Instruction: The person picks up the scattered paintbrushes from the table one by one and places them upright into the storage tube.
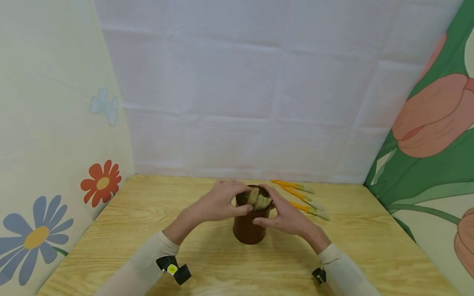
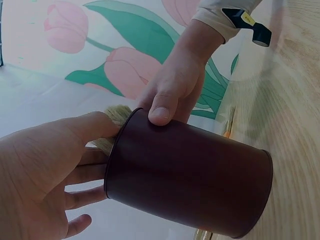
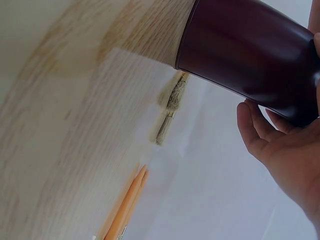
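A dark brown, slightly tapered cup stands upright on the wooden table. Pale bristles of brushes show at its mouth; any handles below are hidden inside. My left hand comes from the left, its thumb and index finger pinching the bristles right at the rim, while the other fingers extend past the rim in the left wrist view. From the opposite side my right hand grips the cup near its top. Its thumb lies on the outer wall, and its other fingers go round the far side.
Several orange-handled paintbrushes lie on the table behind and right of the cup. A straw-coloured bundle is near the cup's base in the right wrist view. White cloth hangs behind; flower-printed panels flank both sides.
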### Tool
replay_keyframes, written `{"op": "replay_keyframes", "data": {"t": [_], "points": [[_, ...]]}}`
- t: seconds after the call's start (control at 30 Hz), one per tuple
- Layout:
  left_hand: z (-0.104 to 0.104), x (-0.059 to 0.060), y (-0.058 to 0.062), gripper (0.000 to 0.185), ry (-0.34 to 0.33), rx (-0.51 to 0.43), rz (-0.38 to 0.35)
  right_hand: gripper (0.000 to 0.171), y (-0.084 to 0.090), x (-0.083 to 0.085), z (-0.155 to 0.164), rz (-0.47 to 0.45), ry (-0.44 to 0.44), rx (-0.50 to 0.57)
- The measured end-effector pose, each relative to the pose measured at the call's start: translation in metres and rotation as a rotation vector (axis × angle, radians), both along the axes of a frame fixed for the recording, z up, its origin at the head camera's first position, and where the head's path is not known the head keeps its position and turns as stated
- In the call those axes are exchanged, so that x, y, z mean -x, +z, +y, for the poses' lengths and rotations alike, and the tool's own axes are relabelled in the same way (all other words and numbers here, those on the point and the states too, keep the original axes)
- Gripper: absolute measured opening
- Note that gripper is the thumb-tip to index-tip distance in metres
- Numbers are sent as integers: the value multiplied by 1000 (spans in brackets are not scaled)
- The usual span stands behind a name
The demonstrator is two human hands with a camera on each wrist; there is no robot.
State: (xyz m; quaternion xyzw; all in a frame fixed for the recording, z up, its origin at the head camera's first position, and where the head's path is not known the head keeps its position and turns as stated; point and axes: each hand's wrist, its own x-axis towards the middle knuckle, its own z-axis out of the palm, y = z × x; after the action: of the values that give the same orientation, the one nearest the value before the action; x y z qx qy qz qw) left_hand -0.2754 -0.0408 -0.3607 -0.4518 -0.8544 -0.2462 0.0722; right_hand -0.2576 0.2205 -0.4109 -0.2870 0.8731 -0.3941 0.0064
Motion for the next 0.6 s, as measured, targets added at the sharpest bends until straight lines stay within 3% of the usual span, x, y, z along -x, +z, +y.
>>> {"op": "replay_keyframes", "data": {"t": [0.1, 0.27, 0.47, 0.6], "points": [[-2, -1, 1, 46, 25, 33, -3, 94, 0, 0, 0, -6, -7, -3], [-3, 0, 1, 51, 6, 26, -12, 94, 0, -1, -1, -9, -13, -5], [-6, 4, 3, 62, -75, -59, -85, 94, 1, -1, -1, -5, 0, 0], [-8, 12, 1, 60, -86, -158, -122, 95, 1, -1, -1, 4, 1, -4]]}}
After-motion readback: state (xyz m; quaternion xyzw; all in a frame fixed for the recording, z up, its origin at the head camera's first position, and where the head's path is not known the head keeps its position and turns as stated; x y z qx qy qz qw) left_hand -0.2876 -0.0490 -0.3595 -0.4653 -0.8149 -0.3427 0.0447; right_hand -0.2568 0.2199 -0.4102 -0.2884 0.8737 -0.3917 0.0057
